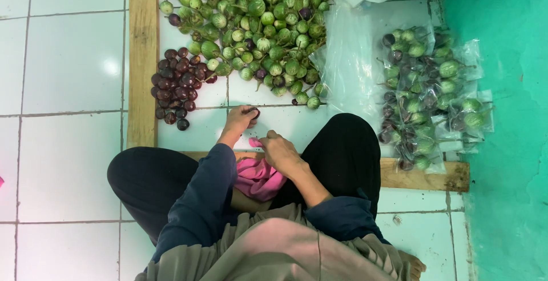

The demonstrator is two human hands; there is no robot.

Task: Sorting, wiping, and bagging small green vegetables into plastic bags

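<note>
Left hand (240,119) pinches a dark eggplant (254,113) mid-frame, right hand (279,151) clutches pink cloth (260,178); a loose pinch could send it rolling.

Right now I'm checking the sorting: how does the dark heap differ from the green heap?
The dark purple heap is small and compact; the green eggplant heap is far larger and spreads wide. The purple heap lies against the wooden plank; the green one sits further right. Both are small round eggplants loose on white tiles.
</note>
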